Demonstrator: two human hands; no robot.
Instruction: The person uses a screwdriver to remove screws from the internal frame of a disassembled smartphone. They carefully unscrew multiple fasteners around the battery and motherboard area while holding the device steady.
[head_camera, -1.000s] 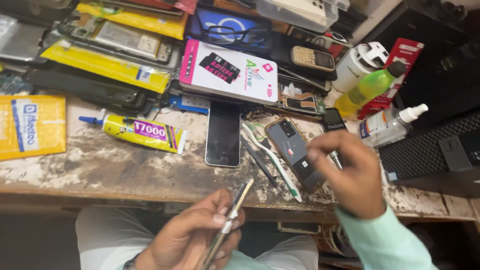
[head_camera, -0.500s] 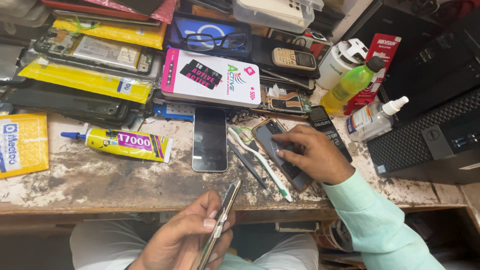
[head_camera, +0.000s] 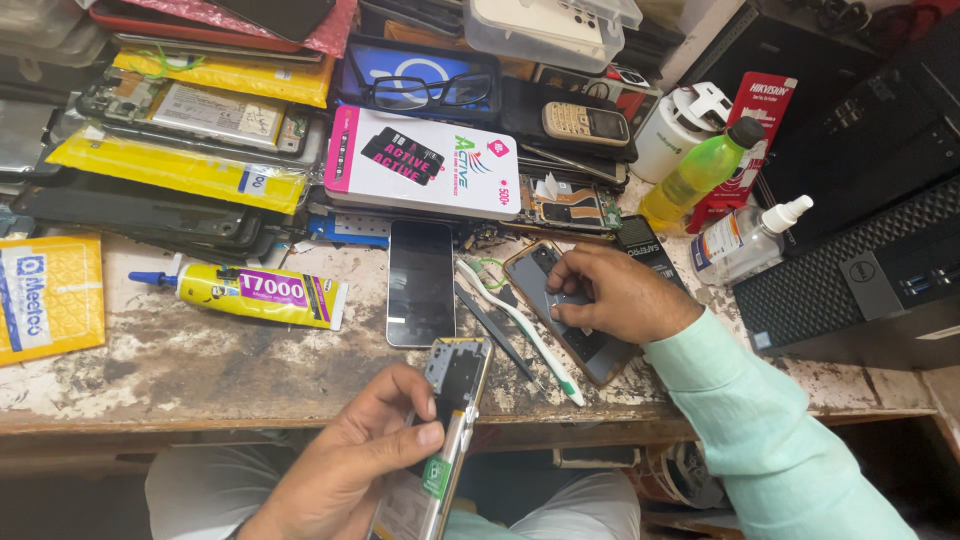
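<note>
Left hand (head_camera: 350, 470) gripped an opened phone frame (head_camera: 440, 440), tilted upright over the lap below the tabletop (head_camera: 200, 370) edge. Right hand (head_camera: 610, 295), fingers curled, pressed on a phone back (head_camera: 575, 320) lying diagonally, up and right of the frame.

Place: a phone repair workshop, most likely a small shop bench.
Bench: a worn, stained worktop (head_camera: 200, 370), crowded to its back edge.
Stock: opened handsets with bare circuit boards (head_camera: 190, 110), a keypad phone (head_camera: 585, 123), a dark smartphone (head_camera: 420, 283), yellow parts packets (head_camera: 180, 170).
Supplies: a yellow glue tube (head_camera: 255, 293), a spray bottle (head_camera: 745, 240), a white toothbrush (head_camera: 520, 330).
Side: black computer cases (head_camera: 860, 270), only partly in view.
</note>
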